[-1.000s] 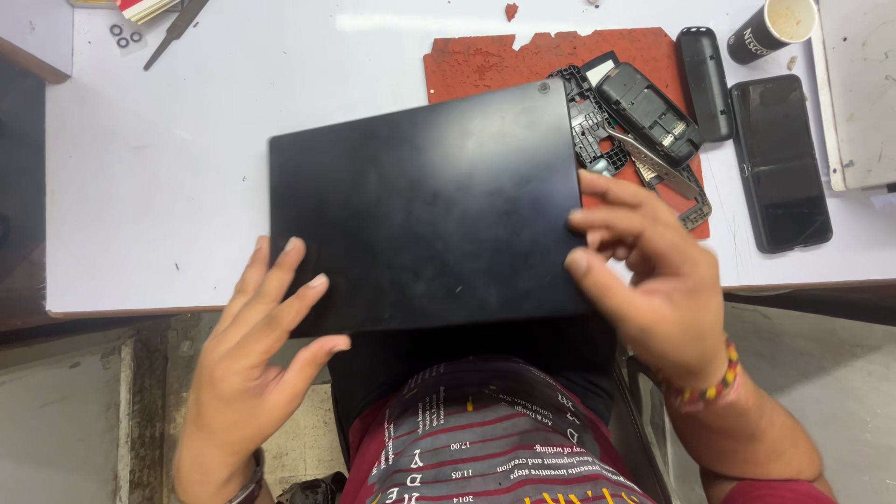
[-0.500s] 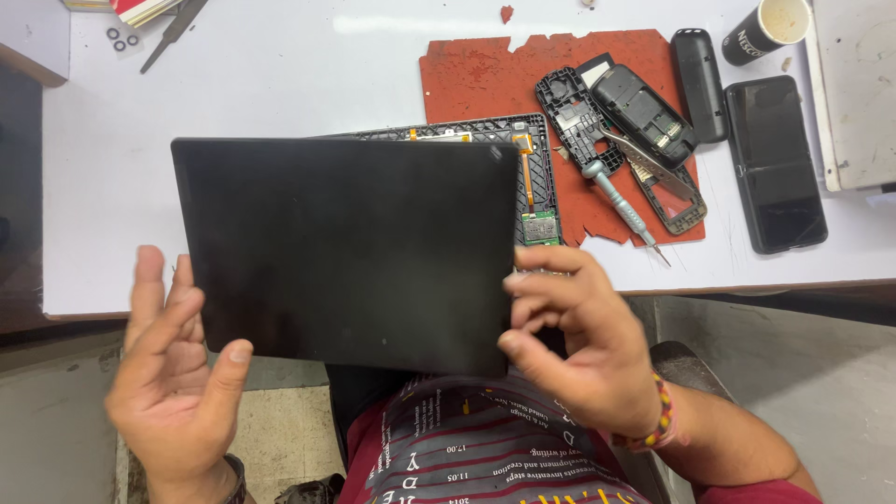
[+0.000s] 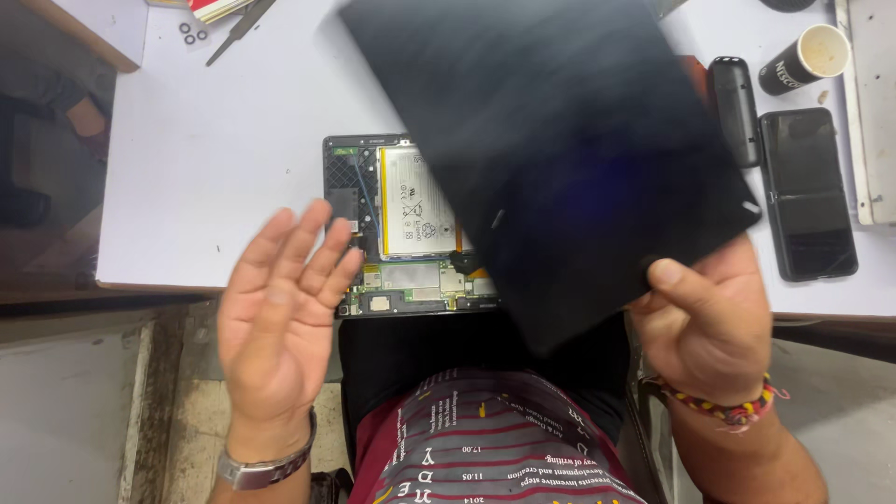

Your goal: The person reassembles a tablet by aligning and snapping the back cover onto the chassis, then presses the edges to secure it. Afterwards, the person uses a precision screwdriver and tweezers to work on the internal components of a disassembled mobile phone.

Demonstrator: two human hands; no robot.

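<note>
My right hand grips the lower edge of a large black flat panel, lifted and tilted up over the right half of the table; it looks blurred. My left hand is free beside it, palm up and fingers spread, holding nothing. Under the panel lies the opened tablet body on the white table, with its silver battery and green circuit boards exposed. The panel hides the tablet's right part.
A black phone, a dark oblong case and a paper cup sit at the right. A tool and small rings lie at the top left. The table's front edge runs just above my lap.
The black panel has come off the tablet body and swung up and to the right in my right hand. My left hand has let go and opened. The tablet's insides are now exposed.
</note>
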